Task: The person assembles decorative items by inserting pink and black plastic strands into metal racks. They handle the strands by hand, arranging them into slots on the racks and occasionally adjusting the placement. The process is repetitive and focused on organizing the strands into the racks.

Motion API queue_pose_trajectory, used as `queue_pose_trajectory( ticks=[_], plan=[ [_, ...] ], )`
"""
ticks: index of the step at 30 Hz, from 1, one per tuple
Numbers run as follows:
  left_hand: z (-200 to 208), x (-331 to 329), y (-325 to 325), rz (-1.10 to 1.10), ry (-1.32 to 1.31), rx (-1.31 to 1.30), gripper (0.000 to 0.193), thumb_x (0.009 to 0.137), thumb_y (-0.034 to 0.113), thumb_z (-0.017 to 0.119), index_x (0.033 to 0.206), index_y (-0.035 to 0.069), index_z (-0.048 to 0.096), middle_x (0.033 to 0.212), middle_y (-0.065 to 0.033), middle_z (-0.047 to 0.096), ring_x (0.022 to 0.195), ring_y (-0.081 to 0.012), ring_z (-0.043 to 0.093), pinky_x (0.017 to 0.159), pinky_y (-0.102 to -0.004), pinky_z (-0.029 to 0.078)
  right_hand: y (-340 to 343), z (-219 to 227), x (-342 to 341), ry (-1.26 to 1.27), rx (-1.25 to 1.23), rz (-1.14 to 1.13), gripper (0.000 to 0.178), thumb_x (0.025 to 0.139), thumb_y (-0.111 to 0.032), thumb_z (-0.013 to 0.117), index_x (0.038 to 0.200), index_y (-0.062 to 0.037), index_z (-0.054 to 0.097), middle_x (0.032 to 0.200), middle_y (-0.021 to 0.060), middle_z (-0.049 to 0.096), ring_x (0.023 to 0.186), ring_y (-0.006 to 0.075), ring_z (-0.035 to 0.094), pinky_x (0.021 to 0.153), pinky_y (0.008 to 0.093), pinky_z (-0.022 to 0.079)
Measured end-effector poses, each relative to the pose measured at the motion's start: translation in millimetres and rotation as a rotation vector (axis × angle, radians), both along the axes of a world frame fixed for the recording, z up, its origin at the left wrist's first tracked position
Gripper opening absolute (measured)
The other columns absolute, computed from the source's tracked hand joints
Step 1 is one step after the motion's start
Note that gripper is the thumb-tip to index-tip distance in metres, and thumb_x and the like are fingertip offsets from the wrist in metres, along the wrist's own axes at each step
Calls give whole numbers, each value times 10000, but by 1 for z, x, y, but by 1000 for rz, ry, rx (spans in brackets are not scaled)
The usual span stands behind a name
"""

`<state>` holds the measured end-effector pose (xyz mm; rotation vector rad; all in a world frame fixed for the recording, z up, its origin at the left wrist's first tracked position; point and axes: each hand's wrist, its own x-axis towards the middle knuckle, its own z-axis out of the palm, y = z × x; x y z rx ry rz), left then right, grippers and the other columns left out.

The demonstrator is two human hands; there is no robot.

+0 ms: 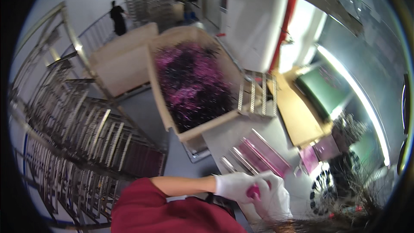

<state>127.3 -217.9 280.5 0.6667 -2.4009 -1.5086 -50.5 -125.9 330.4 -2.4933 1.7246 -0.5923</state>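
Note:
Both of my hands wear white gloves and meet above the near part of a metal table. My left hand (pixel 233 185) reaches in from the left under a dark red sleeve, its fingers curled against my right hand (pixel 274 196). The right hand's fingers look bent inward too. Between the gloves shows a small bright pink patch (pixel 253 192); blur hides what it is. Just beyond the hands lie clear-edged frames with pink panels (pixel 263 153), flat on the grey table (pixel 220 136).
A large tan bin (pixel 161 103) full of pink and black strips stands past the table. Metal racks (pixel 86 133) fill the left. A slotted metal rack (pixel 258 95), a cardboard box (pixel 297 116) and a green case (pixel 321 88) sit to the right. One person (pixel 117 17) stands far back.

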Motion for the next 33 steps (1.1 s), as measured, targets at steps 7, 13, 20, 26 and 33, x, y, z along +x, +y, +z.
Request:
queue_pose_trajectory(
  ticks=[7,13,20,26,33],
  plan=[
    [-46,-14,-5,-47,206,862,758,846,86,801,1519,24,459,1069,-101,728,859,-184,720,733,-314,586,20,-65,-22,-446,-11,-243,849,632,-159,1000,1328,-9,536,1335,154,535,1212,288,622,1014,428,567],
    [-43,-12,-8,15,430,916,1065,850,16,835,1712,61,211,1436,-80,615,1296,-176,596,1086,-340,529,18,-72,-1,-297,-139,-48,779,586,-289,998,1244,-68,646,1308,242,627,1209,498,606,1037,689,448],
    [-41,-7,-28,-158,379,1086,770,822,13,804,1523,63,491,1269,-50,671,1107,-112,645,935,-294,566,15,-95,30,-567,-144,-164,646,613,-97,926,1214,-89,690,1193,178,682,1121,439,651,985,601,508],
    [-86,36,-60,-199,327,1520,860,831,-95,700,1619,58,392,1278,-132,697,1100,-245,732,858,-399,664,7,-101,62,-581,-57,-227,607,614,-44,908,1192,-81,726,1285,196,700,1102,384,705,939,468,586],
    [-154,100,-91,-66,560,1635,680,877,-19,738,1508,112,521,1108,-100,699,957,-272,726,819,-450,673,-24,-150,73,-1412,280,-244,591,757,53,814,1326,3,664,1464,188,650,1377,321,611,1148,453,488]
  ],
)
